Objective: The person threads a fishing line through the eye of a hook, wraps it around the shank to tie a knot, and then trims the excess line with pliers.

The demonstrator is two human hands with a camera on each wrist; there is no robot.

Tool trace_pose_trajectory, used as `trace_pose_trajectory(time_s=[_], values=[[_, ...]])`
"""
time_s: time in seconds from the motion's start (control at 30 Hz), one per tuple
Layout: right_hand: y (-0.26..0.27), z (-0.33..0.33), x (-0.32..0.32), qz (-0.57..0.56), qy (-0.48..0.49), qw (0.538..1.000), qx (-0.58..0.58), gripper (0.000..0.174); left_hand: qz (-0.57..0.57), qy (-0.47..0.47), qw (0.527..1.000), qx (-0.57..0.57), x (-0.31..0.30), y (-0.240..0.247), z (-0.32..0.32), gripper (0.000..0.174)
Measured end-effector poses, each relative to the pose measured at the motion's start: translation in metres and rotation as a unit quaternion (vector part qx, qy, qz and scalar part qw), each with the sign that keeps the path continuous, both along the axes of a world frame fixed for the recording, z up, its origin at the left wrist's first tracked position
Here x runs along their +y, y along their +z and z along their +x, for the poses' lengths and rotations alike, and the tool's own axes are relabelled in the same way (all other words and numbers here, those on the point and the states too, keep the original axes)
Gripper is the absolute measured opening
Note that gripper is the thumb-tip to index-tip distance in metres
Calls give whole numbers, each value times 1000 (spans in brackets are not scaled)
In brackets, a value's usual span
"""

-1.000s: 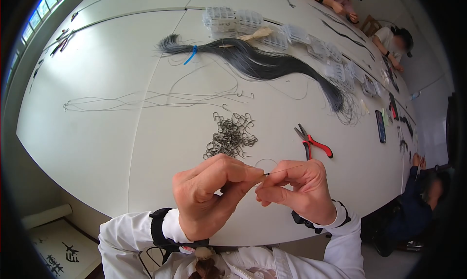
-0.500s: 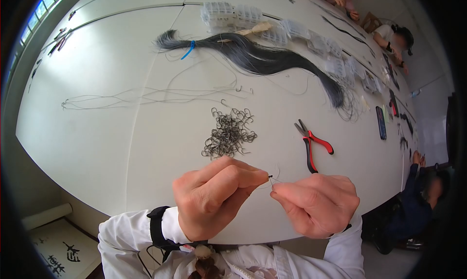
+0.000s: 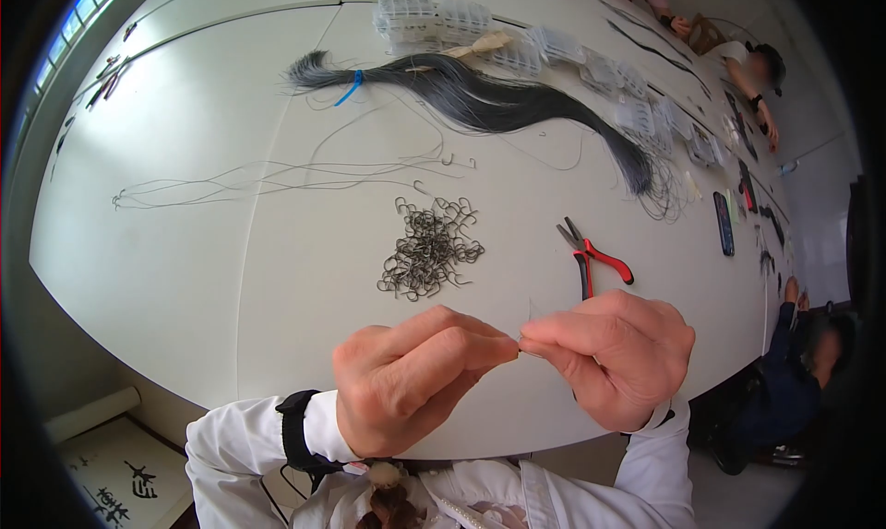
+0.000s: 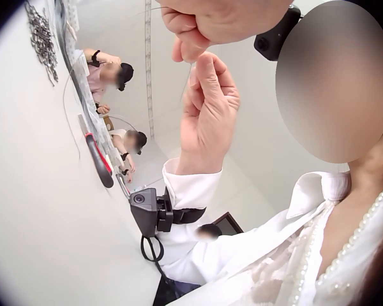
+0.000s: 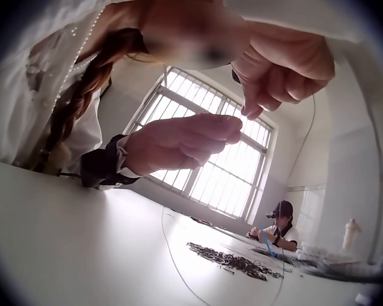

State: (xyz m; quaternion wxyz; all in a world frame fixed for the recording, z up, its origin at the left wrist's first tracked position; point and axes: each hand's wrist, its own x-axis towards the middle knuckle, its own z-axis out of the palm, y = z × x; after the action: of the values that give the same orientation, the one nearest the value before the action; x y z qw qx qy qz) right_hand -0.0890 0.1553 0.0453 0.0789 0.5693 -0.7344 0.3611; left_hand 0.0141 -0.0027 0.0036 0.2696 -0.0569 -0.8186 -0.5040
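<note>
Close above the table's near part, my left hand (image 3: 415, 372) pinches a fish hook, mostly hidden by the fingers. Its dark end (image 3: 519, 347) barely shows at the fingertips. My right hand (image 3: 614, 358), fingertips almost against the left ones, pinches a thin fishing line (image 3: 531, 306). In the right wrist view a long loop of the line (image 5: 169, 252) hangs down past the table. A pile of dark fish hooks (image 3: 429, 250) lies just beyond the hands. Red-and-black pliers (image 3: 600, 252) rest behind the right hand, jaws apart.
A long bundle of dark line (image 3: 498, 100), tied with a blue band (image 3: 349, 88), lies across the table. Several clear plastic boxes (image 3: 554, 45) stand behind it. Tied lines (image 3: 231, 180) stretch out at left; a phone (image 3: 724, 223) lies at right. Other people sit around the table.
My right hand swung out to the right and down, then came back up to the left fingertips. The dark end sticking out of my left fingers is now nearly covered.
</note>
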Motion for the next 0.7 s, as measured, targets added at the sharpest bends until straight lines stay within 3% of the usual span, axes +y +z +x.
trace_pose_trajectory(time_s=[0.23,0.53,0.6,0.63,0.7], values=[[-1,-1,-3,26,-21,997,-68,16,-11,-7,1000,-6,0,-1,2,19],[-3,0,-4,37,-29,962,-269,5,-15,-2,1000,-1,-2,1,2,20],[-4,-2,-3,68,-11,918,-390,4,-13,0,1000,2,-2,1,3,20],[-5,-3,-3,67,-11,919,-389,4,-12,3,1000,5,-2,1,3,20],[-10,-6,-4,95,16,853,-513,5,-2,7,1000,23,-1,-2,0,19]])
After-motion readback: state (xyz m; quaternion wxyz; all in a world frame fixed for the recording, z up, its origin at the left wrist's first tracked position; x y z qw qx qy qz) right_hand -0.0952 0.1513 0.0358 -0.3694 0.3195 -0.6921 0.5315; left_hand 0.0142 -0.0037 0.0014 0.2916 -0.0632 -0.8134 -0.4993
